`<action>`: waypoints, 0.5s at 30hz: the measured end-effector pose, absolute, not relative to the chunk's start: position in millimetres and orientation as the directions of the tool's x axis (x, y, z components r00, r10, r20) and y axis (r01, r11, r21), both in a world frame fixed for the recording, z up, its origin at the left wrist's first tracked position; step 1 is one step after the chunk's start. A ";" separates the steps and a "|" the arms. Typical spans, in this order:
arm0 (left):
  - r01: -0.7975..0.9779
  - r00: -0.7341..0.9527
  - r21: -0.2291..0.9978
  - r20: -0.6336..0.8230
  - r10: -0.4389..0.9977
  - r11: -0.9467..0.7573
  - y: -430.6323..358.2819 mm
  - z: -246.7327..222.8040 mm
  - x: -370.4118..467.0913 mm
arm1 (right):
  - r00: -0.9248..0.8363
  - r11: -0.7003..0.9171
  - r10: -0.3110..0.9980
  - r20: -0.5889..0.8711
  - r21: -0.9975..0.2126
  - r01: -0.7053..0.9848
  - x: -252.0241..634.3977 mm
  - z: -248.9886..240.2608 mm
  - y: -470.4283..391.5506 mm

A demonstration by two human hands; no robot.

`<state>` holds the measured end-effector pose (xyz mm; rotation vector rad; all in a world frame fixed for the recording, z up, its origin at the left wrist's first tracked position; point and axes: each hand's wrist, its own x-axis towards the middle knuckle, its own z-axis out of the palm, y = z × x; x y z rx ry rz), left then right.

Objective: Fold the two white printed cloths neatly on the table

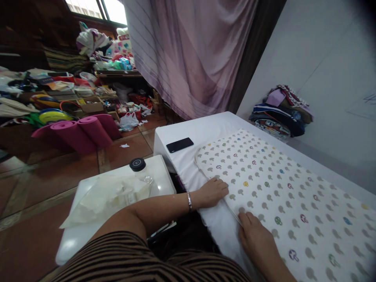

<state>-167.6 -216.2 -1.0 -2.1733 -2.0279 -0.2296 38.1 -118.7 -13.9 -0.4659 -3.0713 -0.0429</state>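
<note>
A white mat [266, 184] printed with grey mushroom-like shapes and a few coloured ones lies flat on a white-sheeted surface [205, 127]. It has a rounded corner at the far left and a piped edge. My left hand [214, 192], with a silver bracelet on the wrist, is closed at the mat's near edge. Nearer to me, my right hand [258, 239] grips the same edge, its fingertips on the top side. The thumbs and the underside of the edge are mostly hidden. A black phone [179, 145] rests on the sheet beyond my left hand.
Left of the sheeted surface stands a white stool-like top [155, 172] holding a clear jar with a black lid [138, 164] and crumpled pale plastic [100, 197]. Pink rolled mats [88, 133] lie on the tiled floor. Folded clothes [279, 111] sit by the wall; a curtain [194, 51] hangs behind.
</note>
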 end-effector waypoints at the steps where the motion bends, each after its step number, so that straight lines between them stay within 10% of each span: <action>1: 0.999 0.032 -0.010 0.211 0.977 -0.030 -215.9 -1.0 -170.1 | -0.957 0.957 0.288 0.039 0.029 0.290 30.3 -12.7 -120.3; 15: 0.999 -0.020 -0.026 0.192 0.981 0.026 -225.9 -5.0 -208.4 | -0.964 0.961 0.266 -0.016 -0.076 0.267 -20.4 2.6 -122.0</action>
